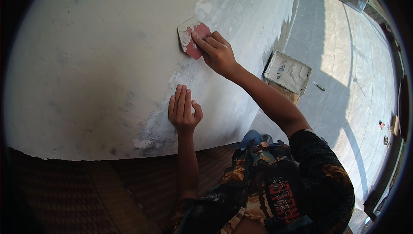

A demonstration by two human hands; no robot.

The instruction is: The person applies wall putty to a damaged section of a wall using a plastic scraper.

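While fingers (205, 42) cover it, scraper (189, 38) shows partly.

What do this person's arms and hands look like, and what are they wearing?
Both hands, left hand and right hand, are bare: no gloves, rings or watch visible. The forearms are uncovered. The right upper arm wears a short dark sleeve patterned in orange-brown, part of a dark patterned shirt with red lettering.
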